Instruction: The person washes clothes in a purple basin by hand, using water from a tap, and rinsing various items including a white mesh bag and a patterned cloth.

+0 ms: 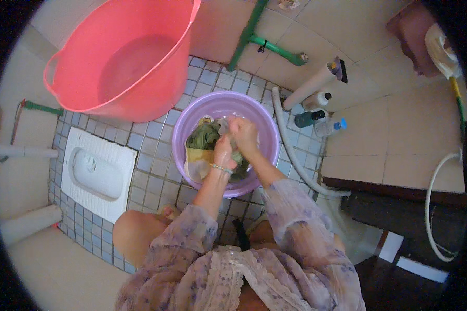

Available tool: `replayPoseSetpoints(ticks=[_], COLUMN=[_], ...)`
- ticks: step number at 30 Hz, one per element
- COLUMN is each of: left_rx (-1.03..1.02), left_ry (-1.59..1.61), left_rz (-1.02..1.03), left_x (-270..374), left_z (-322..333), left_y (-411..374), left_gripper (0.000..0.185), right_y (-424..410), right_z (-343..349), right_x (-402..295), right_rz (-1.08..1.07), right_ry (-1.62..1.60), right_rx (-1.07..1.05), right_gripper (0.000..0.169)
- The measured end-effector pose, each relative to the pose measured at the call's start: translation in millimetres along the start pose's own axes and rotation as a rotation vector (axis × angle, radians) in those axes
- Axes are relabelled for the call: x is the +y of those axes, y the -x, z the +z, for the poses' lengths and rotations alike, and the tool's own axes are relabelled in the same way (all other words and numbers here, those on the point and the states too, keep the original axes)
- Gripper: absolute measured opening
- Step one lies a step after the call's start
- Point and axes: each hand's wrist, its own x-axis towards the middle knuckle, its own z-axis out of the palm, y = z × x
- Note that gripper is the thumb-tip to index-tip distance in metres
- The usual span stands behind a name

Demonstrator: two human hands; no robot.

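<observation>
Wet clothes, among them a dark green cloth (204, 136) and a yellow and white cloth (198, 157), lie in a round purple plastic basin (272, 155) on the tiled floor. Over the basin my left hand (224, 151), with a beaded bracelet at the wrist, is closed on a pale wet cloth (223, 125). Just right of it and slightly farther up, my right hand (243, 134) grips the same cloth. The two hands are close together. Parts of the cloth are hidden by my fingers.
A large pink tub (171, 85) stands at the upper left, a white squat toilet (97, 175) at the left. A grey hose (292, 147) curves right of the basin, beside several bottles (308, 119) and an upright pipe (309, 87). Green pipes (246, 37) run along the wall.
</observation>
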Motion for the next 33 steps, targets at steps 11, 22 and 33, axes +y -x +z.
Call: replayPoseSetpoints(ticks=[11, 22, 33], left_rx=[0.018, -0.333, -0.172], left_ry=[-0.125, -0.538, -0.345], left_rz=[-0.190, -0.039, 0.335], left_x=[-10, 47, 84], left_z=[-22, -37, -7], left_y=[-10, -28, -14], left_gripper=[0.034, 0.033, 0.016], right_y=[-13, -16, 7], right_z=[5, -51, -55], right_x=[27, 42, 50], right_rz=[0.068, 0.670, 0.318], right_ry=[-0.031, -1.326, -1.004], right_rx=[0.073, 0.092, -0.241], right_gripper=[0.024, 0.030, 0.028])
